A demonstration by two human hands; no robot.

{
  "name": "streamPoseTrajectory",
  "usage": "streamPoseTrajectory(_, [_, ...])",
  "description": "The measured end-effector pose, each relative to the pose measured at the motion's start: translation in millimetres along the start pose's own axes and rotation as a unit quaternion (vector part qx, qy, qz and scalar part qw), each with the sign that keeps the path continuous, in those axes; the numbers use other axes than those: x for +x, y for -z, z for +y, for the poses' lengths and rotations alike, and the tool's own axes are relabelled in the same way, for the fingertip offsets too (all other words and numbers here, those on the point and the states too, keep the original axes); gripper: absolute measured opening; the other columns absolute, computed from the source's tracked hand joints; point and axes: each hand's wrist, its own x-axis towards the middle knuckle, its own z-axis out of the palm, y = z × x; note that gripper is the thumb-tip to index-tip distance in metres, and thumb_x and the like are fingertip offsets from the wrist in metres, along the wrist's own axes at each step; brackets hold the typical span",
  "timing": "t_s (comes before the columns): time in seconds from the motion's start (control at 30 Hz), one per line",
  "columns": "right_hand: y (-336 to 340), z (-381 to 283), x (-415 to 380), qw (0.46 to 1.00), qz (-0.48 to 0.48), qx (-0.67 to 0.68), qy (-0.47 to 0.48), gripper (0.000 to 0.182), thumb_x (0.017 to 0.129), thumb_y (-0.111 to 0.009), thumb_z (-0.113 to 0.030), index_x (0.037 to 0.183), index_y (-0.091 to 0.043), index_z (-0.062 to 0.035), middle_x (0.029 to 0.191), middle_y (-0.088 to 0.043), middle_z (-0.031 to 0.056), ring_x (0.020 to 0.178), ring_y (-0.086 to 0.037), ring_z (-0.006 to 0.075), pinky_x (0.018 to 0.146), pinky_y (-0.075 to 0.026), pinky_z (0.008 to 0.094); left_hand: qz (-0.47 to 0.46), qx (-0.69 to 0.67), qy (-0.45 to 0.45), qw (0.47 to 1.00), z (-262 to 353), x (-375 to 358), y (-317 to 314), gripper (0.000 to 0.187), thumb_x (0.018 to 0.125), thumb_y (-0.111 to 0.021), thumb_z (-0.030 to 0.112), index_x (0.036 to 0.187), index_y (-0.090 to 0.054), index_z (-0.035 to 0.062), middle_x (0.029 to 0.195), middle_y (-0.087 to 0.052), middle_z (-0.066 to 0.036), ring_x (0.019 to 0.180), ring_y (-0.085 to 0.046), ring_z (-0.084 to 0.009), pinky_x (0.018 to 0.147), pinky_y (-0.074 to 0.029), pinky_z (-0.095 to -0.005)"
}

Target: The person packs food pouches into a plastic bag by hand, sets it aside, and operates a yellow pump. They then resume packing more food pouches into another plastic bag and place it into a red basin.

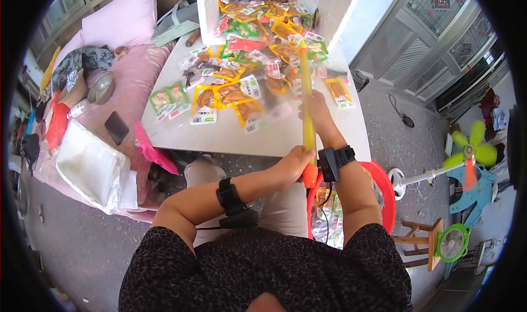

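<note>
A long yellow stick with an orange end reaches from near my body across the table toward the white foam box. My left hand is closed around its lower part, just above the orange end. Farther up, my right hand is at the stick, with its palm on the right and fingertips showing on the left; it looks wrapped around from beneath, though the stick partly hides it. Several sealed food packets with yellow, green or red edges lie on the white table. Those left of the stick are blurred.
A white foam box full of packets lies open toward me at the table's far end. Below my right forearm stands a red basin holding packets. A bed is on the left; fans and a wooden stool are on the right.
</note>
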Motion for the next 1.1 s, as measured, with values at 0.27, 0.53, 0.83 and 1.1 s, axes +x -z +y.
streamPoseTrajectory(0.27, [-4.2,0.7,-85.5,0.998,0.006,-0.019,-0.061,0.043,0.08,-0.041,-0.019,0.117,-0.024,-0.0039,0.071,-0.046,0.0114,0.049,-0.045,0.0157,0.038,-0.037,0.0259,-0.116,0.055,0.084,0.988,-20.5,-57.1,-12.3,0.028,0.084,-0.039,0.034,0.096,-0.037,0.0086,0.077,-0.045,-0.002,0.064,-0.047,-0.0083,0.055,-0.04,-0.0215])
streamPoseTrajectory(0.53, [-8.8,-3.0,-27.1,0.999,0.012,-0.008,0.049,0.038,0.081,-0.04,-0.014,0.114,-0.027,-0.004,0.07,-0.046,0.0096,0.049,-0.046,0.0151,0.039,-0.039,0.0254,-0.125,0.085,-0.027,0.988,-7.7,-17.1,14.7,0.029,0.083,-0.041,0.035,0.094,-0.039,0.0079,0.075,-0.046,-0.001,0.063,-0.046,-0.0075,0.05,-0.037,-0.0211])
streamPoseTrajectory(0.83, [-15.8,3.6,135.3,0.961,-0.09,-0.118,0.234,0.032,0.077,-0.046,-0.019,0.102,-0.037,-0.0015,0.066,-0.047,0.0084,0.049,-0.047,0.0168,0.041,-0.04,0.0291,0.053,0.049,-0.014,0.997,50.7,79.3,75.7,0.024,0.082,-0.04,0.033,0.088,-0.045,0.0106,0.074,-0.048,-0.001,0.057,-0.047,-0.0084,0.046,-0.035,-0.0208])
streamPoseTrajectory(1.1, [-12.6,32.7,73.9,0.997,-0.053,-0.039,0.04,0.037,0.08,-0.044,-0.017,0.11,-0.031,-0.0023,0.072,-0.048,0.0086,0.052,-0.047,0.0143,0.043,-0.04,0.0274,0.003,0.029,0.001,1.0,3.4,37.5,56.2,0.024,0.083,-0.039,0.029,0.091,-0.041,0.0075,0.073,-0.047,-0.002,0.056,-0.046,-0.0097,0.046,-0.035,-0.0223])
